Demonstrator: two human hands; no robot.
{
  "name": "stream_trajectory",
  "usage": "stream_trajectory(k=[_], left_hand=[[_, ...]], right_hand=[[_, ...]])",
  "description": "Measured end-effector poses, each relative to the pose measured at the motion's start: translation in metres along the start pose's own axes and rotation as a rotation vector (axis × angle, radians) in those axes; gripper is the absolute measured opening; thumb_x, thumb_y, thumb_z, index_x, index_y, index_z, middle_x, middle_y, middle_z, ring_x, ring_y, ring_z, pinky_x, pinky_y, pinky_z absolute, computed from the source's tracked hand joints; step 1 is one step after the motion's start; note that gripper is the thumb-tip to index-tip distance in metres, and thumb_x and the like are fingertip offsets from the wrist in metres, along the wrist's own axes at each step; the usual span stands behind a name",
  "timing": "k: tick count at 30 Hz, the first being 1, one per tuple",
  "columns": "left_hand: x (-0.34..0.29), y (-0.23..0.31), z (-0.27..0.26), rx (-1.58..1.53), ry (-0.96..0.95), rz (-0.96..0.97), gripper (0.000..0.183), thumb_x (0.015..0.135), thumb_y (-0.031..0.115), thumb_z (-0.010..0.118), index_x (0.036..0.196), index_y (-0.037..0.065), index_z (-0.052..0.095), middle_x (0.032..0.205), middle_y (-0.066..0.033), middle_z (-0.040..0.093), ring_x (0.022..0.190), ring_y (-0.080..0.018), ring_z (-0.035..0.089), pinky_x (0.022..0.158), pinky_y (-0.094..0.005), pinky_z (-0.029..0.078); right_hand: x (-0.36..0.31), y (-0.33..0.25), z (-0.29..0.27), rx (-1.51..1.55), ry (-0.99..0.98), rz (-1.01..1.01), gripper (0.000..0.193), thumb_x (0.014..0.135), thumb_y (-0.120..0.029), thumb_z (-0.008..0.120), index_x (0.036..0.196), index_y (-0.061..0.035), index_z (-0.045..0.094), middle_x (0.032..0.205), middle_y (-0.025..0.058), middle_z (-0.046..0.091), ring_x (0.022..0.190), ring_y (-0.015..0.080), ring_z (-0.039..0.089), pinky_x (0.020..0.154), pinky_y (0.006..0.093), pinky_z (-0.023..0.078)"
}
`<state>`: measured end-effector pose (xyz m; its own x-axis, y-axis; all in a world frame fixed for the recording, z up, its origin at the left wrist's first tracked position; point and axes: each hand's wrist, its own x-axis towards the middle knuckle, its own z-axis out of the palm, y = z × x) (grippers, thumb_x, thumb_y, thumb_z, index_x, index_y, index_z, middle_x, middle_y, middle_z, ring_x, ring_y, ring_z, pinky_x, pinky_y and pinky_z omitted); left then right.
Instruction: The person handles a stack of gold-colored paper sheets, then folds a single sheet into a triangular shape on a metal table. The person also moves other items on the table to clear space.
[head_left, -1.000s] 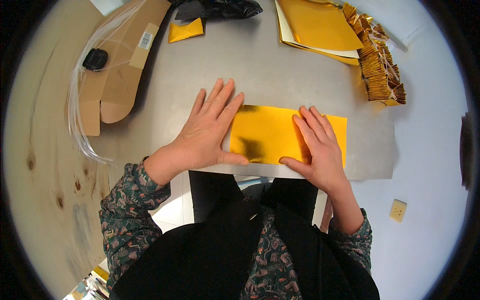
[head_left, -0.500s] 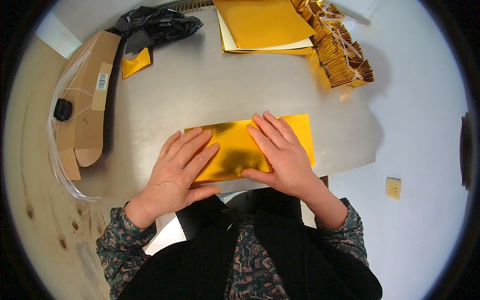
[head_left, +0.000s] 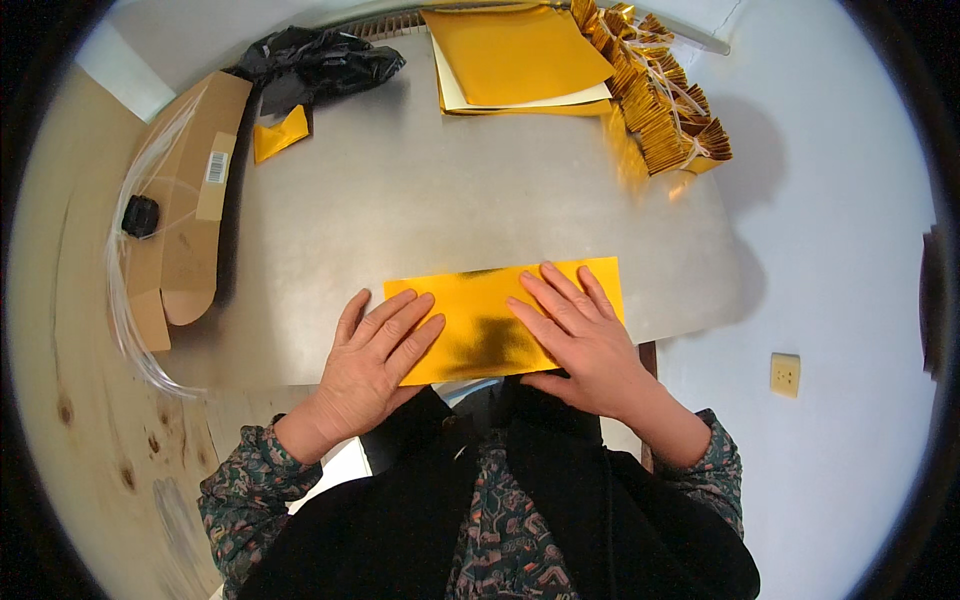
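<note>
Okay, grey surface [head_left: 330, 210] is spread beneath all fingers. Cardboard box [head_left: 195, 255] is set well left of the left fingers. Gold sheet stack [head_left: 520, 60] is placed well beyond the right fingers, folded gold bundles [head_left: 668, 115] packed against its right side. Gold sheet [head_left: 480, 335] is covered at both ends by fingers. Left hand [head_left: 365, 378] and right hand [head_left: 590, 360] are laid flat, fingers extended, slightly spread, nothing gripped. Folded gold piece [head_left: 282, 133] is seen beyond the left fingers, further left.
</note>
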<state>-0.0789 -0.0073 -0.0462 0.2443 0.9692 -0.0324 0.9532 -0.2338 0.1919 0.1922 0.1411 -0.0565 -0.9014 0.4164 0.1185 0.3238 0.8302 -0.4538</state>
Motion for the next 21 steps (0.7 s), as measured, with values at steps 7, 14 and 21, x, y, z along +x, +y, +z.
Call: stream_trajectory(k=[7,14,21], left_hand=[[-0.007,0.008,-0.005,-0.184,0.199,0.075,0.049,0.086,0.012,0.078,0.134,0.013,0.067,0.140,-0.0106,0.060,0.130,-0.0274,0.056,0.116,-0.0517,0.038],[0.012,-0.004,-0.041,-0.974,0.289,-0.371,0.025,0.101,0.016,0.069,0.120,0.000,0.066,0.095,-0.0133,0.072,0.086,-0.0235,0.072,0.078,-0.0286,0.057],[0.050,-0.025,-0.011,-0.263,0.378,-0.424,0.057,0.091,0.021,0.077,0.140,0.003,0.053,0.120,-0.0199,0.066,0.111,-0.0342,0.065,0.095,-0.0407,0.056]], right_hand=[[-0.033,0.013,-0.023,0.079,-0.041,-0.099,0.067,0.074,-0.010,0.082,0.138,-0.0076,0.060,0.147,0.0155,0.057,0.143,0.0360,0.049,0.118,0.0505,0.040],[-0.025,0.038,-0.071,0.382,0.209,0.231,0.024,0.093,0.001,0.068,0.118,-0.0006,0.068,0.095,0.0070,0.072,0.084,0.0132,0.067,0.077,0.0261,0.052],[0.018,0.064,-0.037,0.583,0.206,0.488,0.039,0.095,-0.001,0.067,0.134,-0.0010,0.060,0.106,0.0063,0.070,0.088,0.0084,0.061,0.077,0.0233,0.052]])
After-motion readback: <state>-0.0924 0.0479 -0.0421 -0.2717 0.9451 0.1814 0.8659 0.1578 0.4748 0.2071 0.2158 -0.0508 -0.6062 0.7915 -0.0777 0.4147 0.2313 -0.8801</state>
